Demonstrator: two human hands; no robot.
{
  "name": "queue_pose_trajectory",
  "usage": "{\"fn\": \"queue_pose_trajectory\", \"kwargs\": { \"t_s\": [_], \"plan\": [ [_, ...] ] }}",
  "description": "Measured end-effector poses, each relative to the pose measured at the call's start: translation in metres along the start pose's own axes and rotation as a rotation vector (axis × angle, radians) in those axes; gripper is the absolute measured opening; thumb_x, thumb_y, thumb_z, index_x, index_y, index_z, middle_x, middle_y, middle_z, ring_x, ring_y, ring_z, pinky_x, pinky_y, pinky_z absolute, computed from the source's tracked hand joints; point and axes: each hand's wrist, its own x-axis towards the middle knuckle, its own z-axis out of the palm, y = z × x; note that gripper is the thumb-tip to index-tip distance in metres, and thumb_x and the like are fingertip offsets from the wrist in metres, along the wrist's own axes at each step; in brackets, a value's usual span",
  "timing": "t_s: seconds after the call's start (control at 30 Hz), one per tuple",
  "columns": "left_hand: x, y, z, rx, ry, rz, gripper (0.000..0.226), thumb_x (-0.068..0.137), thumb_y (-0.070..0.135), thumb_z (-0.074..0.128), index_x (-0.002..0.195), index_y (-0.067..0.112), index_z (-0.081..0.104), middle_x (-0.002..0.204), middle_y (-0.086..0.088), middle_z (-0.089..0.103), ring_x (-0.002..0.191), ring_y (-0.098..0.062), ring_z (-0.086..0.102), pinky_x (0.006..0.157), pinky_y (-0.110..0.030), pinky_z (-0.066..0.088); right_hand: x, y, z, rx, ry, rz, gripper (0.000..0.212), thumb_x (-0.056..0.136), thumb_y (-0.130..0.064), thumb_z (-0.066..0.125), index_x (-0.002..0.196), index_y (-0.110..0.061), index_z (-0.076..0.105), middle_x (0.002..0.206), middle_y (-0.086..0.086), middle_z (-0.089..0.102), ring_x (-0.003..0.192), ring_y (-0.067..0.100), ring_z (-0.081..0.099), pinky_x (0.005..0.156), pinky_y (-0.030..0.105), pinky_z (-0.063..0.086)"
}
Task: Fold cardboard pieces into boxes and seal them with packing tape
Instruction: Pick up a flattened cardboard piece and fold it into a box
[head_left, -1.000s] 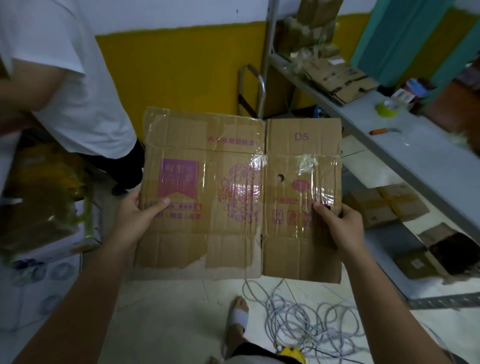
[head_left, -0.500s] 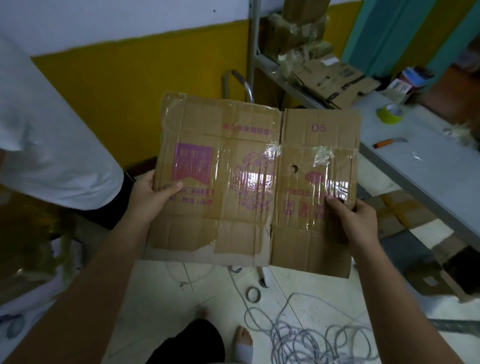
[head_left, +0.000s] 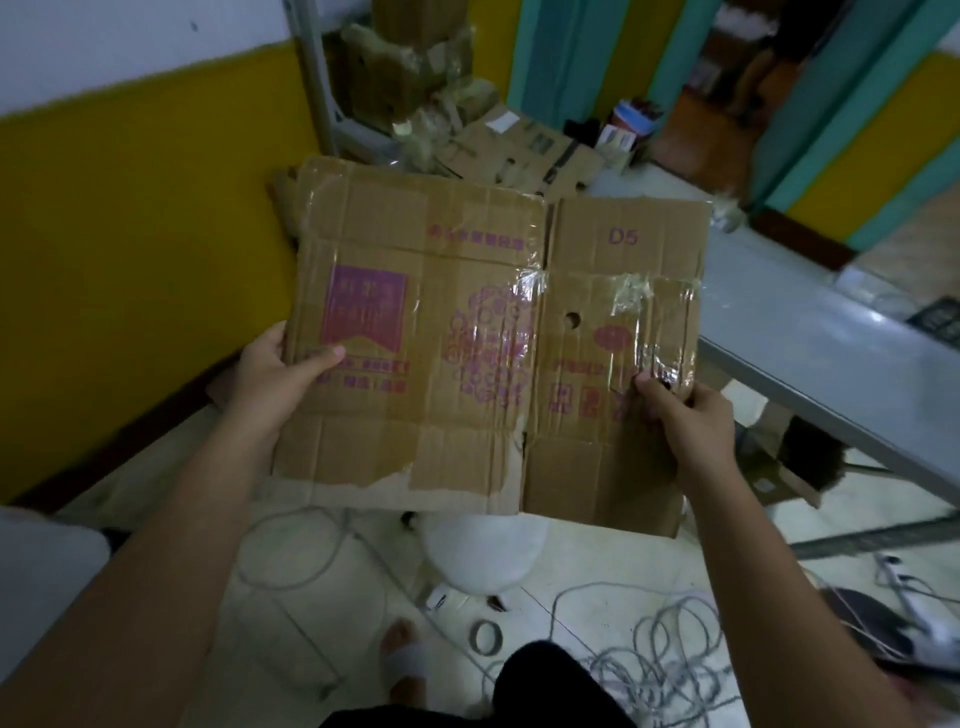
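Early in the job, by the look of it: holding one flattened cardboard piece (head_left: 467, 338) up in the air in front of the body, over the floor beside the long edge of the bench (head_left: 810, 332), resting on nothing. Gripping its left edge with the left hand (head_left: 275, 374), thumb on the printed face and fingers curled behind; pinching the right edge with the right hand (head_left: 685, 415) the same way. Not yet opened into a tube, no flap folded, no fresh tape laid (only old, wrinkled strips across the panels). Left to do, probably: squaring up, folding the flaps, sealing. Below, on the pale tiled floor (head_left: 291, 613), a tape roll (head_left: 485, 636) near a sandalled foot (head_left: 408, 660) and a tangle of grey cable (head_left: 660, 660). At the far corner of the bench, a heap of more cardboard (head_left: 519, 145). Behind, a yellow-and-white wall (head_left: 130, 208).
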Motion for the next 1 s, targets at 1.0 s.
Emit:
{"fn": "queue_pose_trajectory", "kwargs": {
  "t_s": [1.0],
  "plan": [
    [0.193,0.109,0.373,0.199,-0.24,0.046,0.042,0.084,0.03,0.088,0.123,0.028,0.072,0.109,0.007,0.079,0.1,-0.013,0.075,0.088,-0.039,0.061,0.303,0.044,-0.176,0.052,0.22,0.153,0.055,0.085,-0.041,0.082,0.103,0.008,0.066,0.094,0.024,0.072,0.079,0.031,0.068,0.067,0.035,0.051]
  ]
}}
